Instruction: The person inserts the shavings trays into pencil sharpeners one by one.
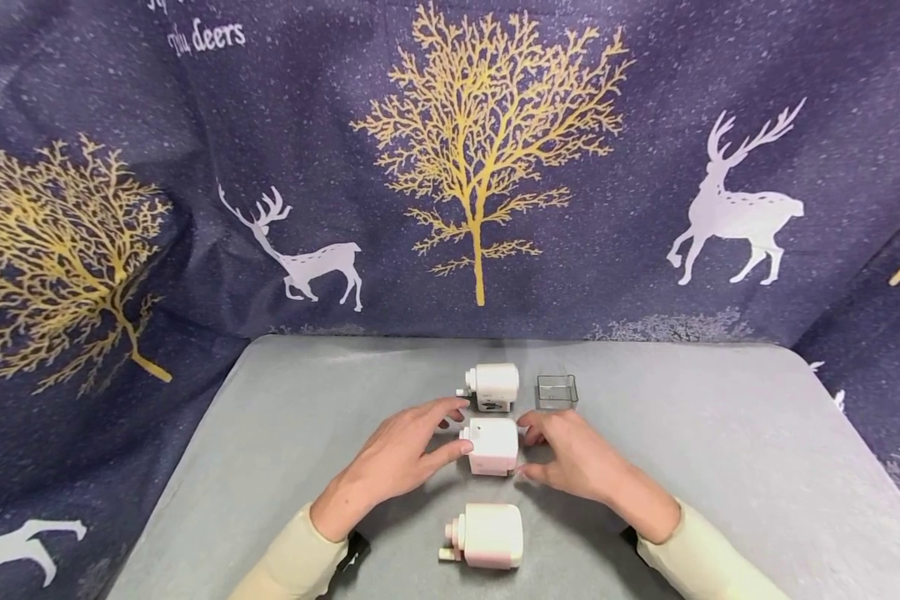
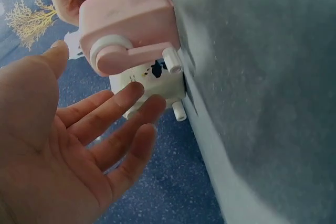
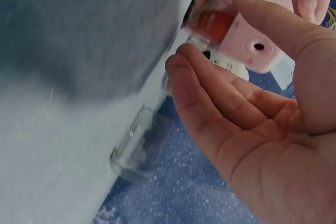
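Note:
Three hand-crank pencil sharpeners stand in a column on the table. Either side of the middle, pink sharpener (image 1: 493, 447) are my left hand (image 1: 412, 442) and right hand (image 1: 573, 454). Its crank (image 2: 149, 53) faces the left hand, whose fingers are spread and slightly bent. On the other side it has a round pencil hole and a see-through shavings drawer (image 3: 214, 11); my right thumb tip overlaps its edge, and whether it touches I cannot tell. Neither hand grips anything. Behind stands a white sharpener (image 1: 495, 382) with a dark printed picture.
Nearest me on the table is another pale pink sharpener (image 1: 493, 536), its crank toward the left. A small clear open box (image 1: 557, 388) lies to the right of the white sharpener. The grey table (image 1: 285, 433) ends at a dark blue cloth (image 1: 555, 308) with deer and trees.

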A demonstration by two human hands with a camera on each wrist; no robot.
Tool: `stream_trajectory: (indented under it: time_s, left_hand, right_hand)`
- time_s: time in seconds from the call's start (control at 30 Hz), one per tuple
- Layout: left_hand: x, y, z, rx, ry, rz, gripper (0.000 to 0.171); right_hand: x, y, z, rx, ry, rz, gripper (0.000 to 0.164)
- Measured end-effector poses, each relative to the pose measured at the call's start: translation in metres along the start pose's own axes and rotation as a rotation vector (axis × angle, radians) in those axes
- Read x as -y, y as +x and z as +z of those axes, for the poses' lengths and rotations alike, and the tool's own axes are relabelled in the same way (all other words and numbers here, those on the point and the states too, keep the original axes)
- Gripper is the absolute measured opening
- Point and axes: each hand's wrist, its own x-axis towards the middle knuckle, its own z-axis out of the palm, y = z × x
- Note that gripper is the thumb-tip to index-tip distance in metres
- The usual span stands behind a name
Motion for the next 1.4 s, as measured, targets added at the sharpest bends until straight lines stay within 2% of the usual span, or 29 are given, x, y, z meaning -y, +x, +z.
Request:
stream_trajectory:
  time_s: [0.13, 0.33, 0.63, 0.93, 1.13, 1.4]
  left_hand:
    - [0.003, 0.0, -0.003, -0.023, -0.011, -0.006, 0.059]
    - [0.006, 0.0, -0.005, -0.055, -0.014, -0.001, 0.06]
    - [0.015, 0.003, -0.007, -0.081, 0.0, -0.009, 0.059]
    - [0.021, 0.014, -0.009, -0.097, 0.008, -0.017, 0.062]
    - [0.024, 0.024, -0.008, -0.105, 0.043, -0.027, 0.065]
    - [0.026, 0.038, -0.006, -0.09, 0.074, -0.052, 0.068]
  right_hand:
    - [-0.004, -0.003, -0.008, -0.016, -0.015, 0.021, 0.057]
    - [-0.016, -0.009, -0.019, -0.045, -0.015, 0.052, 0.053]
    - [-0.03, -0.016, -0.034, -0.086, -0.046, 0.106, 0.065]
    - [-0.041, -0.014, -0.042, -0.123, -0.081, 0.13, 0.068]
    - [-0.045, -0.011, -0.046, -0.12, -0.108, 0.174, 0.07]
    - [-0.053, -0.005, -0.048, -0.109, -0.148, 0.182, 0.075]
